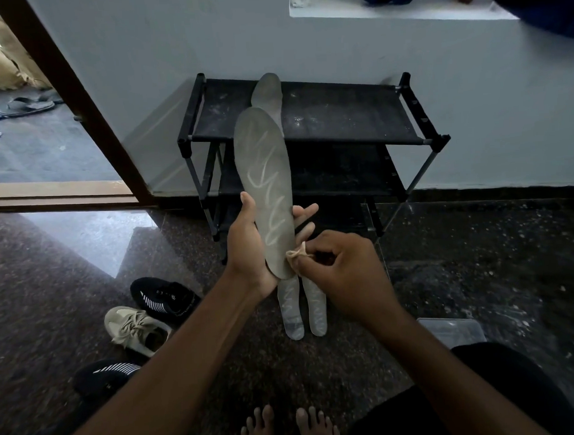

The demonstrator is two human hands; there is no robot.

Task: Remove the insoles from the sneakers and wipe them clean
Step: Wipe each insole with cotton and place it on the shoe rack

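Two bare feet, toes only, cut off below.
Right hand pinches a beige cloth at the heel edge of an upright grey insole gripped by the left hand. Two flat insoles lie on the speckled floor, three sneakers to their left; a fourth insole, partly hidden, shows over the black rack.

Both forearms bare, uncovered right down to the frame edge at 6 o'clock. Left hand and right hand bare. Bare feet at 6 o'clock, toes showing. Black garment at 5 o'clock over the leg, plain dark fabric, type unclear.
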